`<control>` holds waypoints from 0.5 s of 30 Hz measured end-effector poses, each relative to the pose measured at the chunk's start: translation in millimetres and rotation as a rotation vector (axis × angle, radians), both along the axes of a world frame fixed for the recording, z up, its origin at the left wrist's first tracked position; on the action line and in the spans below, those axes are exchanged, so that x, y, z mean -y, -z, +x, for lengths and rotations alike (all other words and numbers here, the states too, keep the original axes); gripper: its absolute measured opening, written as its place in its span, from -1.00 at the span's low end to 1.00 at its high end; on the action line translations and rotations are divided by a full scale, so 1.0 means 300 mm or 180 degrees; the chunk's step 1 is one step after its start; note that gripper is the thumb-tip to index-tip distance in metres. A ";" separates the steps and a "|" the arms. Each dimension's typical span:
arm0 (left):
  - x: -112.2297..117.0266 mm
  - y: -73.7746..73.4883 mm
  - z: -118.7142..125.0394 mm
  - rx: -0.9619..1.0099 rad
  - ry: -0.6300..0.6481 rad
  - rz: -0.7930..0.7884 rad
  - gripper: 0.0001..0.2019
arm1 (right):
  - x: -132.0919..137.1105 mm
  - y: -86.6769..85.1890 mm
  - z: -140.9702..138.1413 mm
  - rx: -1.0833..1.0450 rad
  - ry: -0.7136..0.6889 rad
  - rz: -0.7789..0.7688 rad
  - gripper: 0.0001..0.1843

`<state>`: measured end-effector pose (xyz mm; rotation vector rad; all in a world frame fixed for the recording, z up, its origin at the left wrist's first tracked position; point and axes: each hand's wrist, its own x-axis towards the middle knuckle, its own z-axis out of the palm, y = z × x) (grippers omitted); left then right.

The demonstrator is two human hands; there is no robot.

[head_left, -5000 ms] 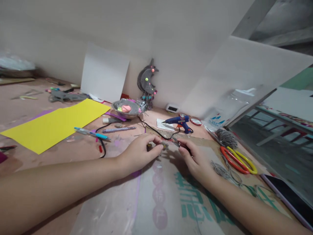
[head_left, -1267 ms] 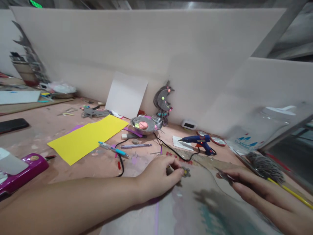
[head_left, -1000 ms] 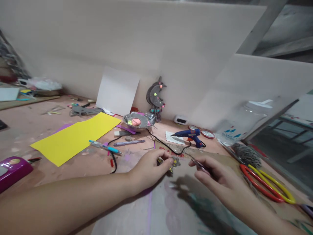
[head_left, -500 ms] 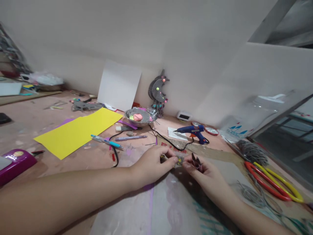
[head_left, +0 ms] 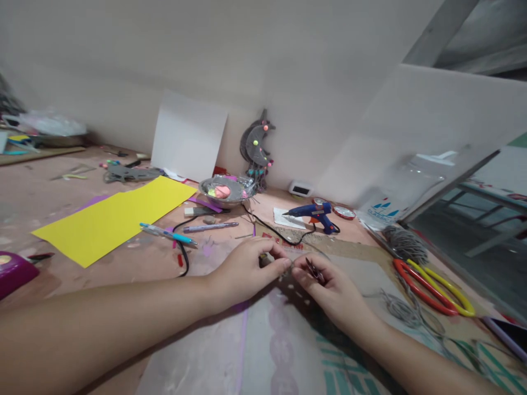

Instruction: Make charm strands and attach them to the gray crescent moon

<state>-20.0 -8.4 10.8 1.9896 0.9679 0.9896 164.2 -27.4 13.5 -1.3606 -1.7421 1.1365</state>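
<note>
My left hand (head_left: 242,269) rests on the printed sack sheet (head_left: 288,345), its fingers pinched on a small craft piece that is mostly hidden under the fingertips. My right hand (head_left: 329,288) meets it fingertip to fingertip and is closed around small dark snips (head_left: 315,270) that poke out between thumb and forefinger. Both forearms stretch in from the bottom of the view.
A blue glue gun (head_left: 310,213) with a black cord lies behind the hands. Red and yellow scissors (head_left: 428,278) and grey yarn (head_left: 405,241) sit to the right. Yellow paper (head_left: 111,216), pens (head_left: 167,234), a metal bowl (head_left: 224,191) and a moon ornament (head_left: 255,145) are at the left and back.
My right hand swung away to the right, came back holding the snips and now touches my left fingertips. The left hand stayed pinched on the small piece. My head turned meanwhile.
</note>
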 end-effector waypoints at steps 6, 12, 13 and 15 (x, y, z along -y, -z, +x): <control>-0.006 0.002 0.000 0.0091 -0.0006 -0.0081 -0.81 | -0.008 0.003 0.010 0.0195 -0.0020 0.0340 -0.67; -0.005 0.006 0.002 0.0051 -0.0144 -0.0057 -0.86 | -0.009 0.016 0.012 0.0127 -0.0048 0.0037 -0.62; -0.005 0.006 0.002 0.0067 -0.0111 -0.0025 -0.85 | -0.008 0.014 0.011 0.0146 -0.0034 0.0030 -0.61; -0.006 0.006 0.000 0.0086 -0.0048 0.0013 -0.82 | -0.008 0.005 0.010 0.0211 0.0019 0.0148 -0.60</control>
